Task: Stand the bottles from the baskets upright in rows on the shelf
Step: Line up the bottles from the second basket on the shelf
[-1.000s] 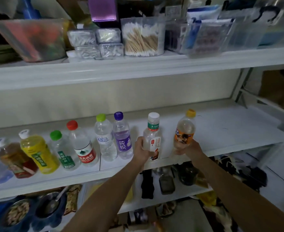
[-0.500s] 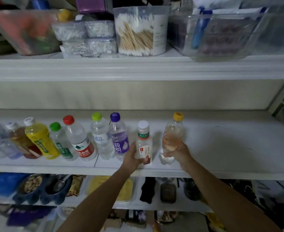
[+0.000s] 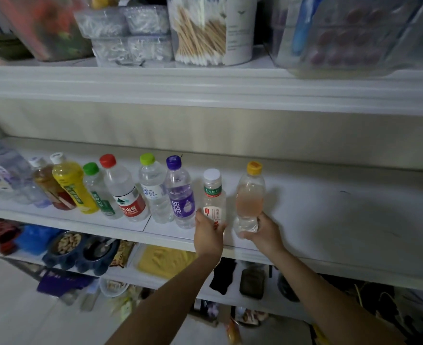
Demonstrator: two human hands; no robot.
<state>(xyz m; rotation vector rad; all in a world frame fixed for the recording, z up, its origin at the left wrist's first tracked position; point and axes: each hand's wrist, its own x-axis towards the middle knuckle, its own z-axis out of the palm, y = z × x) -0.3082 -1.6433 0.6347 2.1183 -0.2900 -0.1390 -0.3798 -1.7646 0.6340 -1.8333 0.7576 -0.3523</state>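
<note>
- Head view: two hands reach onto the white middle shelf (image 3: 342, 220), each holding one bottle at the right end of a single row.
- Left hand (image 3: 208, 235): fingers wrapped round the lower part of the white-capped bottle (image 3: 212, 195), which stands upright just right of the purple-capped bottle (image 3: 180, 195). The hand hides its base.
- Right hand (image 3: 265, 231): clamped round the bottom of the orange-capped bottle (image 3: 250, 195), which holds pale pink liquid. It is about upright, with a small gap between it and the white-capped one. I cannot tell whether its base touches the shelf.
- Eight bottles can be counted clearly, the two held ones included.
- The other five, leftward from the purple-capped one, all stand close together: lime-capped bottle (image 3: 153, 188), red-capped bottle (image 3: 124, 192), green-capped bottle (image 3: 98, 192), yellow bottle (image 3: 71, 185) with a white cap, and brown tea bottle (image 3: 47, 185) with a white cap.
- Clear bottles (image 3: 8, 168) at the far left are blurred; their number cannot be told.
- Right of the orange-capped bottle the shelf surface is bare.
- Upper shelf: one tub of cotton swabs (image 3: 200, 33), and beside it four small clear boxes (image 3: 125, 33) stacked two on two.
- Lower shelf: two dark blue bowls (image 3: 81, 250) side by side, with one yellow tray (image 3: 165, 260) to their right.
</note>
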